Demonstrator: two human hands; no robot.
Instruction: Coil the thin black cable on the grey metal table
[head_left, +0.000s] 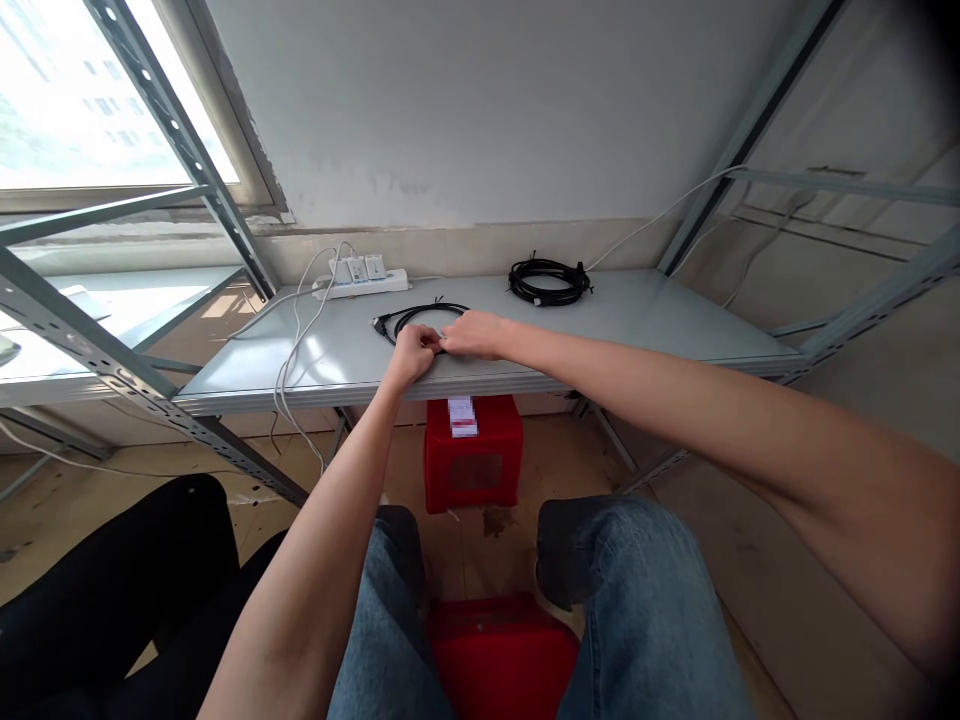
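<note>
In the head view, at the middle of the frame, the left hand (412, 352) and right hand (471, 333) meet, fingers pinched on a looped black cable (417, 314) lying on the grey shelf (645, 320). Another coiled cable (549, 281) lies further back right, a power strip (361, 281) back left.

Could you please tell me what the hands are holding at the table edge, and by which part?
Both the left hand and the right hand grip the looped black cable at the near side of its coil, where the hands meet.
</note>
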